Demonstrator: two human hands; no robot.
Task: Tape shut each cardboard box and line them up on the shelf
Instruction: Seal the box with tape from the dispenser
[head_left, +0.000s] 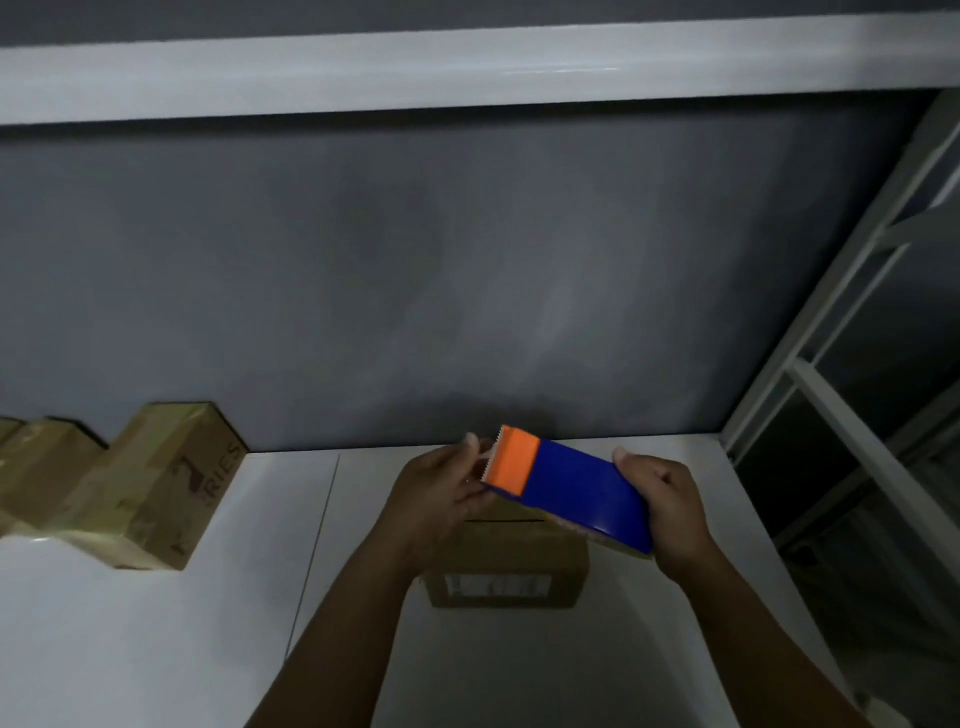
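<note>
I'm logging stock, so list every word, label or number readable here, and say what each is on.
"RIES": reddish print on the side of the taped box at left; it is the end of a longer word, and the rest cannot be read.
White label on the front of the middle box: too blurred to read.
Dispenser: no text shows.

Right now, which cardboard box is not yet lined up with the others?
The lone box beneath the tape dispenser; the other boxes stand in a row at far left.
</note>
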